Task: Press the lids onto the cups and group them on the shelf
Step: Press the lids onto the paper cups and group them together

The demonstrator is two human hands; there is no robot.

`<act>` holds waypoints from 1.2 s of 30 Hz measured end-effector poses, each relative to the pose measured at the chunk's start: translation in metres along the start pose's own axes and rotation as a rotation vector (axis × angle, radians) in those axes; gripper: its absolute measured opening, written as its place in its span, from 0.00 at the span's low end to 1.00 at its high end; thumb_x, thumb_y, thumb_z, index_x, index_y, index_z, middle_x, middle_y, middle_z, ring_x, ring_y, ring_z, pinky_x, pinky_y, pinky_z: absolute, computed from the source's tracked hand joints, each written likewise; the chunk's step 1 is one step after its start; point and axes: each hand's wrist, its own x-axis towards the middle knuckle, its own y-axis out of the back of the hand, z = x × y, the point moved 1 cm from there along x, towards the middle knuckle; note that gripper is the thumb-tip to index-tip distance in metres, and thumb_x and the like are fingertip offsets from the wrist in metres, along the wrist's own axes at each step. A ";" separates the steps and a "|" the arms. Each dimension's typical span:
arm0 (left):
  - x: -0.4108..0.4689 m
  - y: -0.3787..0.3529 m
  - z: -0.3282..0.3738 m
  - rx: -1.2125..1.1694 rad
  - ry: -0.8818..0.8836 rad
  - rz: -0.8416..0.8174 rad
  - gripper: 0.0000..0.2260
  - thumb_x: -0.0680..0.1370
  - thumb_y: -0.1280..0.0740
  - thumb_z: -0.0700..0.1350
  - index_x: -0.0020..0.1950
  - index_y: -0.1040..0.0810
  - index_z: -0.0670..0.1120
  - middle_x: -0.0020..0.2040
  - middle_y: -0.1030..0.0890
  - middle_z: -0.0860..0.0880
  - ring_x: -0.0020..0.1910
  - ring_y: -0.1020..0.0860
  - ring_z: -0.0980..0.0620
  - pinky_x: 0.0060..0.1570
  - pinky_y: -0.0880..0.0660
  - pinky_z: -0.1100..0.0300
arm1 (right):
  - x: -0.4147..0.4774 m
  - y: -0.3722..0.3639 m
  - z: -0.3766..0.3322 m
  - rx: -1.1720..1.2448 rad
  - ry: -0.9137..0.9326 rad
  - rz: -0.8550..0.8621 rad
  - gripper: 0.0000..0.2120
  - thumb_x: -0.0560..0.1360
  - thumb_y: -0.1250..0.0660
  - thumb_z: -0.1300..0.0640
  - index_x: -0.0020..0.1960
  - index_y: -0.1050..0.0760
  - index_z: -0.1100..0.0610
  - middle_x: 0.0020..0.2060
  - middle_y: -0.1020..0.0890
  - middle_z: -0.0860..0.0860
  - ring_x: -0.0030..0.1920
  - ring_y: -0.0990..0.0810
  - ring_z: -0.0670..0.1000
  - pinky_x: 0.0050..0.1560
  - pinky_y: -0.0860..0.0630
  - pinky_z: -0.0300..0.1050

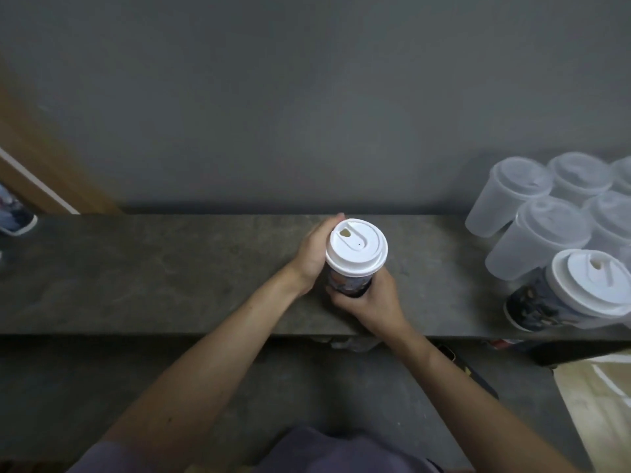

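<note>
1. A printed cup point(346, 284) is held upright over the middle of the stone shelf point(170, 274), well apart from the other cups.
2. A white lid point(356, 249) is seated on its rim, with the sip hole turned toward the far left.
3. The upper left side of the cup, just under the lid, is grasped by the left hand point(314, 254); its fingers are wrapped round toward the back.
4. The lower body of the cup is gripped by the right hand point(370, 302), fingers curled across the front.
5. The cup's base is hidden by the hands, so whether it is resting on the shelf cannot be told.
6. At the right end of the shelf, clear lidded cups point(539, 233) are gathered in a tight group, touching one another.
7. A second printed cup point(536, 305) with a white lid is placed at the near edge of that group.
8. The stretch of shelf between the held cup and the group is bare.
9. The shelf is backed by a grey wall point(307, 97).
10. A shoe point(17, 220) is seen at the far left.
</note>
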 end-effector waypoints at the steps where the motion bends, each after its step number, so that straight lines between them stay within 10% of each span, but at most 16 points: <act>1: -0.001 -0.001 -0.001 -0.008 -0.018 0.074 0.16 0.84 0.39 0.44 0.40 0.18 0.46 0.36 0.15 0.53 0.38 0.18 0.59 0.45 0.24 0.64 | 0.000 -0.001 -0.002 0.003 0.001 -0.001 0.39 0.63 0.14 0.57 0.71 0.26 0.57 0.64 0.19 0.46 0.66 0.22 0.39 0.67 0.24 0.44; 6: -0.006 -0.008 -0.015 -0.005 -0.147 0.293 0.17 0.84 0.40 0.41 0.41 0.16 0.49 0.38 0.15 0.56 0.41 0.18 0.62 0.48 0.24 0.65 | -0.002 -0.003 -0.009 0.084 -0.011 0.069 0.47 0.58 0.13 0.43 0.71 0.30 0.53 0.66 0.20 0.44 0.67 0.22 0.40 0.64 0.25 0.36; 12: 0.006 0.003 -0.001 0.042 0.105 -0.115 0.22 0.83 0.40 0.51 0.56 0.19 0.32 0.55 0.16 0.37 0.54 0.18 0.44 0.61 0.25 0.51 | -0.001 0.002 -0.005 0.033 -0.008 0.014 0.42 0.61 0.15 0.50 0.72 0.27 0.55 0.65 0.19 0.45 0.66 0.22 0.40 0.68 0.25 0.42; 20: -0.008 -0.008 -0.010 0.028 -0.051 0.211 0.17 0.85 0.41 0.43 0.41 0.18 0.45 0.34 0.15 0.55 0.37 0.18 0.62 0.43 0.23 0.67 | 0.000 -0.001 -0.009 0.081 -0.002 0.041 0.50 0.58 0.13 0.40 0.72 0.31 0.52 0.67 0.21 0.45 0.68 0.22 0.46 0.67 0.23 0.49; 26: 0.008 -0.001 0.007 0.114 0.057 -0.146 0.21 0.84 0.41 0.50 0.51 0.18 0.33 0.48 0.16 0.42 0.48 0.18 0.49 0.55 0.24 0.54 | -0.003 0.003 -0.008 0.031 0.029 0.046 0.43 0.62 0.13 0.51 0.72 0.27 0.56 0.65 0.20 0.43 0.66 0.23 0.38 0.66 0.27 0.34; 32: -0.003 -0.002 -0.007 -0.022 -0.080 0.169 0.17 0.84 0.40 0.42 0.40 0.15 0.47 0.38 0.14 0.54 0.40 0.18 0.59 0.48 0.23 0.62 | -0.001 -0.001 -0.010 0.053 0.022 0.053 0.43 0.62 0.13 0.47 0.71 0.29 0.52 0.65 0.20 0.45 0.67 0.21 0.44 0.65 0.24 0.43; 36: 0.004 -0.002 0.004 0.082 -0.057 -0.024 0.16 0.84 0.40 0.46 0.47 0.16 0.40 0.44 0.15 0.47 0.46 0.18 0.52 0.52 0.24 0.56 | -0.002 0.002 -0.009 0.040 0.005 0.062 0.42 0.62 0.13 0.51 0.71 0.28 0.54 0.64 0.19 0.44 0.65 0.21 0.41 0.65 0.24 0.41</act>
